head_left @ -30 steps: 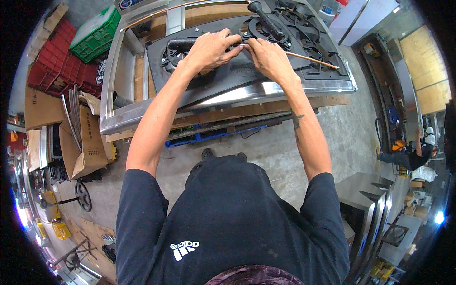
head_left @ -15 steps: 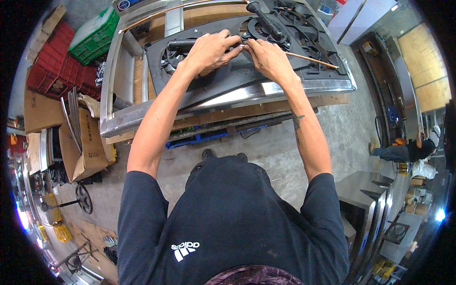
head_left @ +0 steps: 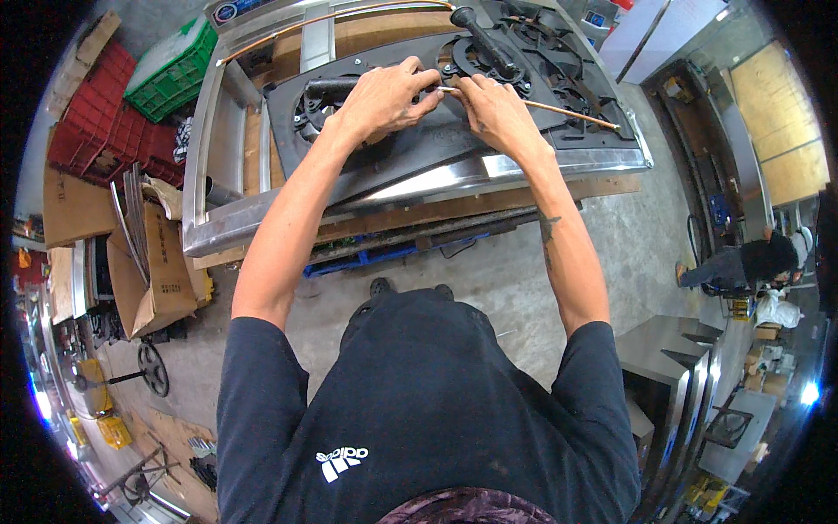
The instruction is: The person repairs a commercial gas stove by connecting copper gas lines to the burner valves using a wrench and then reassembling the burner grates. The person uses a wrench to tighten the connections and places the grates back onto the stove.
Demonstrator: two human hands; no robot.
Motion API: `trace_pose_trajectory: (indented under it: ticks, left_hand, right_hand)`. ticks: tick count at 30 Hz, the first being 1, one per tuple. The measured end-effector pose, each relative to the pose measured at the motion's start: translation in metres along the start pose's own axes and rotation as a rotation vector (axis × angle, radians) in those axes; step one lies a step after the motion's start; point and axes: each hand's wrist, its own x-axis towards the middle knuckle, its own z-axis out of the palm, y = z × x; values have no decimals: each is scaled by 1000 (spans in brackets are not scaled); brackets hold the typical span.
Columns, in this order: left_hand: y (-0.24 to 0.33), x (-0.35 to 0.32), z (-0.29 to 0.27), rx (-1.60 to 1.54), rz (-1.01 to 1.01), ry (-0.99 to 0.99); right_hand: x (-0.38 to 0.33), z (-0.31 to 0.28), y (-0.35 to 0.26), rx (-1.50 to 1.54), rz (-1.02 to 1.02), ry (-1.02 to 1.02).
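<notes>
Both my hands are closed over a black cooktop plate set in a metal frame. My left hand curls round the right part of a black burner pipe, fingertips at its hidden end. My right hand pinches a thin copper tube, which runs out rightward across the plate. A short silvery end of the tube shows between the two hands, close to my left fingertips; whether it touches the pipe I cannot tell. Another black burner pipe lies slanted over a round burner just beyond.
A longer copper tube curves along the frame's far side. Green crate and red crates stand at left, above a cardboard box. Steel cabinets stand at lower right. A person bends over at far right.
My hands have drawn slightly apart, so more of the tube's silvery end shows between them. The person at far right has shifted a little.
</notes>
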Motion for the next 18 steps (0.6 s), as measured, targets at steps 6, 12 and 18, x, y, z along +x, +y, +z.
trace_pose_trajectory:
  ticks: [6, 12, 18]
  left_hand:
    - [-9, 5, 2, 38, 215, 58]
    - [-12, 9, 5, -30, 189, 16]
    - [-13, 10, 6, -1, 206, -1]
  right_hand:
    - [6, 2, 3, 77, -123, 50]
    - [13, 5, 7, 139, -134, -25]
    - [13, 4, 7, 179, -177, 20]
